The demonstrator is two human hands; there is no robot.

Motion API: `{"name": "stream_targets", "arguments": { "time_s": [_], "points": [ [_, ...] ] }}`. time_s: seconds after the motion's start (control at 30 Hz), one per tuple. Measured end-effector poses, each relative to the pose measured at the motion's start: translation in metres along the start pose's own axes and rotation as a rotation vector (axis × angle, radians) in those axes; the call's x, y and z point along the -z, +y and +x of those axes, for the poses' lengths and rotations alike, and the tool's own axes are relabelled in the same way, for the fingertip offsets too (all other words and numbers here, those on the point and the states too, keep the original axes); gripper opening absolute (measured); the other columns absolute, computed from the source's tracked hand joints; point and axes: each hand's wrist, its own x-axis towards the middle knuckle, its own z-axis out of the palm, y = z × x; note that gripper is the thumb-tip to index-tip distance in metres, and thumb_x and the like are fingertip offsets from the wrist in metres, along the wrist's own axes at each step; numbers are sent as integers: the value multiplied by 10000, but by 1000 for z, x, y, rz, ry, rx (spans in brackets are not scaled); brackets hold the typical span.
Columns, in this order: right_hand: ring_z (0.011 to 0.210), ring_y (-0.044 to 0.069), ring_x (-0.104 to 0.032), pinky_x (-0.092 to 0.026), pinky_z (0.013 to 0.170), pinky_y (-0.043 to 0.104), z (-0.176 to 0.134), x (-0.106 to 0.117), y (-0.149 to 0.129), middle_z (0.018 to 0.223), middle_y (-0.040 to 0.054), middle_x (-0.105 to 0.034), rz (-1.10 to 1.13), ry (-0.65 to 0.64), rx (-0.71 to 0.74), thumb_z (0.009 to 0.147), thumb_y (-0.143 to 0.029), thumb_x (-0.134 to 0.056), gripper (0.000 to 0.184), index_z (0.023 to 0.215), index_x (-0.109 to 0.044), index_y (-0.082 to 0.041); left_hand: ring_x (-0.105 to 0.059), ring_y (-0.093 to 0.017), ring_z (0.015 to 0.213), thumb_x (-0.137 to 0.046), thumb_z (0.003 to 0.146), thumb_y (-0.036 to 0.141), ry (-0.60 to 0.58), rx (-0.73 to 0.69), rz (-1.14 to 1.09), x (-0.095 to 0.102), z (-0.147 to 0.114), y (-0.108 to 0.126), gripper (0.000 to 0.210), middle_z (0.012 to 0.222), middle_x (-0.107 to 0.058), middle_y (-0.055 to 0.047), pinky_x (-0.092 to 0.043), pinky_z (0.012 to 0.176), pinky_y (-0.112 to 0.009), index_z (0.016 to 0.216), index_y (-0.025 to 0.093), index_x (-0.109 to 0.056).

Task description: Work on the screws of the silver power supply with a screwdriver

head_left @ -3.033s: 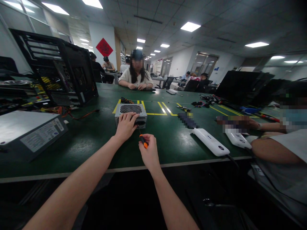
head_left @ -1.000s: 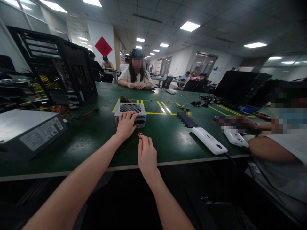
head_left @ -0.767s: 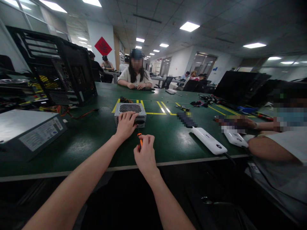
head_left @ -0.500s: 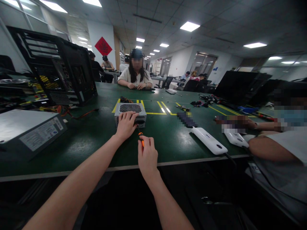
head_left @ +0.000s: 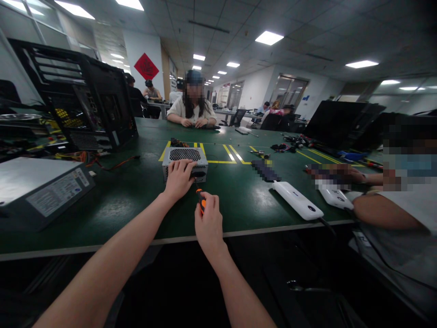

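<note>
A grey metal computer power supply (head_left: 185, 154) with a mesh top sits on the green table in front of me. My left hand (head_left: 179, 180) grips its near side, fingers reaching over the top edge. In my closed right hand (head_left: 209, 222) is an orange-and-black screwdriver (head_left: 200, 199). Its thin shaft points up at the near face of the power supply, close to a black socket (head_left: 198, 174). Whether the tip touches a screw is too small to tell. Several cables (head_left: 178, 142) lie bundled behind the power supply.
A larger power supply (head_left: 44, 193) and a black computer case (head_left: 92, 98) stand left. White power banks (head_left: 297, 200) and a dark phone (head_left: 265, 171) lie right, beside a seated person (head_left: 396, 209). Another person (head_left: 191, 111) sits opposite. The table's front edge (head_left: 246, 233) runs near my wrists.
My right hand has turned slightly on the screwdriver, and more of the handle shows between thumb and fingers. My left hand stays on the power supply.
</note>
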Motion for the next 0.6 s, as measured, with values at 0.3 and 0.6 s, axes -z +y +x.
{"name": "stream_targets", "arguments": {
  "time_s": [0.3,0.6],
  "points": [
    [928,211,-627,-504,741,323,3,-2,1,1048,105,-597,-49,-88,1,878,-223,-396,266,1128,-466,-166,-419,-284,1126,-579,747,219,-9,3,3,0,0,0,453,1206,-508,-106,-273,973,-446,1191,201,-487],
    [785,201,-652,-483,668,302,3,-1,-1,895,67,-630,-77,-107,-105,820,-149,-421,191,1008,-458,-160,-433,-286,1127,-574,746,218,-12,9,4,2,0,1,451,1207,-515,-104,-274,968,-445,1188,207,-487]
  ]
}}
